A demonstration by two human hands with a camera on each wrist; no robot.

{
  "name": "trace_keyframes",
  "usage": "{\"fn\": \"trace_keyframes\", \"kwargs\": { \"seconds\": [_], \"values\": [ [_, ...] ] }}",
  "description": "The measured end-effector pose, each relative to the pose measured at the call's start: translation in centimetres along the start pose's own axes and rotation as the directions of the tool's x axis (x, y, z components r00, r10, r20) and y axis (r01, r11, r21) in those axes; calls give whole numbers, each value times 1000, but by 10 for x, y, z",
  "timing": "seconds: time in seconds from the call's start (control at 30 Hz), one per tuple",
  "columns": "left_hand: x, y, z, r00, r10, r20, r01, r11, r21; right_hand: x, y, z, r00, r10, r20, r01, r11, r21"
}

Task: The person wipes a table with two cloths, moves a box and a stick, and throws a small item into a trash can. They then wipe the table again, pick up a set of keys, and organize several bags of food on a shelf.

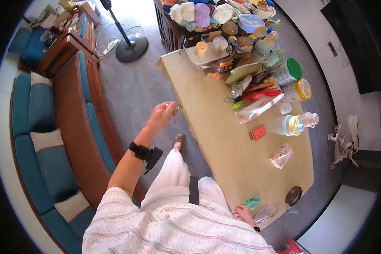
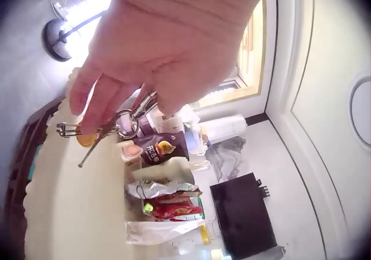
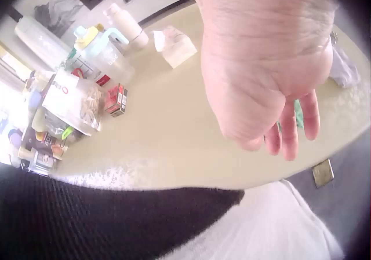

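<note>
Over the table's left edge in the head view, the left hand holds a small bunch of metal tools. Up close in the left wrist view, the left hand has its fingers curled round these metal tools, with a ring and a thin rod hanging from them. The right hand is low at the near end of the table, beside a crumpled green piece. In the right wrist view the right hand has loosely extended fingers, with the green piece partly hidden behind them.
On the table are a red box, a tissue pack, bottles, a white tray of packets and a dark round dish. A sofa and a fan base stand left.
</note>
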State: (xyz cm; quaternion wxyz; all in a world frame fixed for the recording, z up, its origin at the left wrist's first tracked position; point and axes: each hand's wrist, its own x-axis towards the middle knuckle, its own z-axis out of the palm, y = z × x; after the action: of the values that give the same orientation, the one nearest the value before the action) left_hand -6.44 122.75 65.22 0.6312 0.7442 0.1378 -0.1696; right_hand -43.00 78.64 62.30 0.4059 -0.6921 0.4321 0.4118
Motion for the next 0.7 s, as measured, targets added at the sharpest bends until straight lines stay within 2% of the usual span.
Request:
{"fn": "trace_keyframes", "kwargs": {
  "seconds": [0.03,0.1,0.13,0.2,0.3,0.43,0.5,0.63,0.7],
  "values": [
    [22,13,-11,1000,-3,14,3,1000,16,-2,-19,14,1000,18,17,-19,998,67],
    [59,33,-26,996,74,51,-64,983,-175,-7,-44,33,999,34,27,-38,988,151],
    [78,41,-31,996,63,66,-51,984,-170,-10,-52,39,999,41,31,-47,976,214],
    [108,59,-40,987,154,52,-140,969,-205,-16,-67,48,997,67,28,-71,973,220],
    [140,74,-46,996,89,8,-87,987,-137,-17,-77,55,996,86,28,-90,971,220],
    [191,49,-59,999,-47,-1,45,964,-263,-18,-94,58,991,126,40,-131,975,179],
    [218,33,-66,993,-113,35,117,883,-455,-20,-102,59,989,143,36,-147,972,181],
    [264,12,-70,985,-161,56,164,805,-570,-23,-116,59,986,167,30,-169,971,171],
    [281,3,-70,983,-178,40,155,697,-701,-27,-121,57,984,174,39,-178,973,148]
  ]
}}
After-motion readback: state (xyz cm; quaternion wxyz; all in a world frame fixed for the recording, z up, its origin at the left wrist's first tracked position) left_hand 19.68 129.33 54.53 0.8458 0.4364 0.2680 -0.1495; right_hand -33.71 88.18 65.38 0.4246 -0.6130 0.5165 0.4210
